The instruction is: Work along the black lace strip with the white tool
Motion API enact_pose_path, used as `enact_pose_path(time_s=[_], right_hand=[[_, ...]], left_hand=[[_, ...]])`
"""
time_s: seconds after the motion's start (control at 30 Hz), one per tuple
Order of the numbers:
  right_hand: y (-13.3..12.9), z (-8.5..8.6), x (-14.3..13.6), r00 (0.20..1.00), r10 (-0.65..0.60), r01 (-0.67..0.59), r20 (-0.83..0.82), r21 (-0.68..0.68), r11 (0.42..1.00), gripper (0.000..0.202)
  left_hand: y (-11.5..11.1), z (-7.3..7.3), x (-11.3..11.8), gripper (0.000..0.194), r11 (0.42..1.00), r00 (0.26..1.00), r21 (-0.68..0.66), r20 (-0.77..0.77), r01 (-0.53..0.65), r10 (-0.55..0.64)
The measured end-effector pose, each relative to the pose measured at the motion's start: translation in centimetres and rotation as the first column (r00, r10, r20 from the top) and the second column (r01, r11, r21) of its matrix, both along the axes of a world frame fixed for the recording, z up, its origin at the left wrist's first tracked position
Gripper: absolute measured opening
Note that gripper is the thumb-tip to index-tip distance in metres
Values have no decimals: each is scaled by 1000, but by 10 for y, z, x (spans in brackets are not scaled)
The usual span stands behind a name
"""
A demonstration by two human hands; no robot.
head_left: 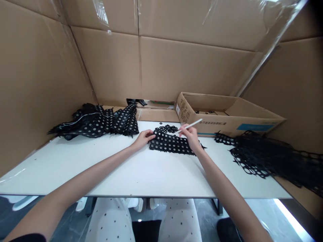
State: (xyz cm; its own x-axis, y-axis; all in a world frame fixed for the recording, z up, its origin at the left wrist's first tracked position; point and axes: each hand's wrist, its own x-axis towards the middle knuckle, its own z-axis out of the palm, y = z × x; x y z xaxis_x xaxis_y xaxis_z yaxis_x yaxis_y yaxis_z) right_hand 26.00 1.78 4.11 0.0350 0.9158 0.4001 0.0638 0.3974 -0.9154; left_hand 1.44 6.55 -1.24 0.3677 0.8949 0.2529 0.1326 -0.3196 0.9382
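— Where was the perforated black strip (170, 144)?

— It lay flat on the white desk (126, 168), out in front of me, near the far edge. My left hand (142, 138) rested on its left end, fingers laid down on the material, nothing pinched in that grip. My right hand (191, 136) sat on the strip's right end.

— And the right grip?

— Pressed together around a thin white stick (189, 125), which slanted up and to the right above the strip.

— What lay beside it?

— A small scatter of black rings (168, 128) just behind the strip. Further left, a heaped pile of the same holed black material (101, 122) reached toward the cardboard wall (176, 67). To the right, a darker open-mesh heap (267, 156) spilled over the desk's edge. Behind my right hand stood an open cardboard box (227, 116), with a few black bits showing inside.
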Motion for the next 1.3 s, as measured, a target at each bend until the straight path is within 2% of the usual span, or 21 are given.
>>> enact_pose_path(time_s=[0.07,0.17,0.27,0.4,0.57,0.93,1.3], right_hand=[[-4,-12,-19,979,202,-204,-26,-98,974,23],[-7,-28,-32,947,318,-321,-47,-180,930,18],[-5,-38,-32,945,322,-328,-63,-198,924,14],[-1,-42,-29,951,296,-308,-88,-194,931,11],[-3,-41,-30,957,288,-277,43,-168,946,14],[-2,-42,-26,945,320,-301,64,-208,931,15],[-6,-36,-30,943,312,-286,113,-201,937,15]], left_hand=[[-4,2,-4,31,998,996,14,-66,63,-62],[-9,6,-9,35,992,980,-18,-148,129,-130],[-12,8,-12,43,987,977,-46,-144,154,-159],[-15,9,-10,48,985,984,-87,-79,150,-157],[-17,13,-5,46,973,990,-187,38,138,-133],[-15,8,-6,42,994,997,-84,-27,75,-77],[-17,9,-5,41,995,997,-71,-22,76,-77]])
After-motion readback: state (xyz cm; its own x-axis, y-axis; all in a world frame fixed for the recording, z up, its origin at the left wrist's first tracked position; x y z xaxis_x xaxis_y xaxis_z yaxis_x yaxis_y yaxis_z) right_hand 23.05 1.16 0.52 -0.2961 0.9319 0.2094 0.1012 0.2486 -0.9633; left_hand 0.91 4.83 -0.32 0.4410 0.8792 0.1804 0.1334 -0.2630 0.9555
